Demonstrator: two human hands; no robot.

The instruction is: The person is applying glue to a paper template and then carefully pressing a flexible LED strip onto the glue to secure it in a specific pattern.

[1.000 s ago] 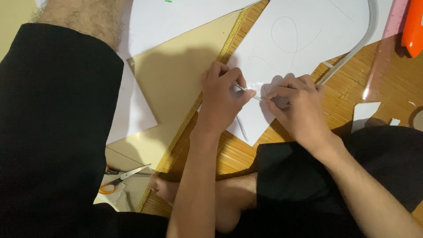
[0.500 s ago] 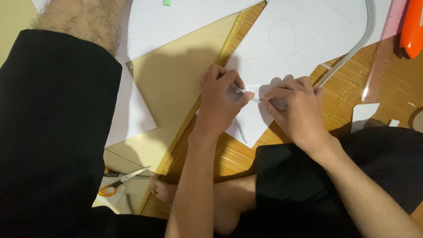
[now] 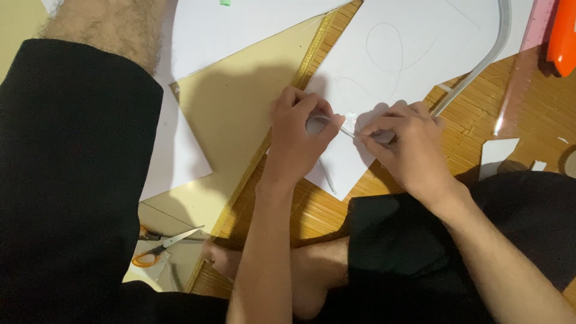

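- A thin, pale strip of material [image 3: 345, 129] is stretched between two hands just above the lower corner of a white paper sheet with faint pencil curves [image 3: 384, 66], over a woven bamboo floor mat [image 3: 312, 210]
- The left hand [image 3: 297, 138] has its fingers curled together, pinching one end of the strip between thumb and fingertips
- The right hand [image 3: 405, 144] has its fingers bunched tight on the other end, knuckles up
- The two hands sit just beside each other, apart by the short bare run of strip
- A long, curved grey-white band [image 3: 480, 66] runs from near the right hand up across the paper to the top edge
- A beige sheet of card [image 3: 240, 120] lies to the left of the paper
- Orange-handled scissors [image 3: 159, 249] rest well apart at lower left, jaws slightly parted
- An orange object [image 3: 564, 36] lies at the top right corner, beside a clear pink ruler [image 3: 528, 60]
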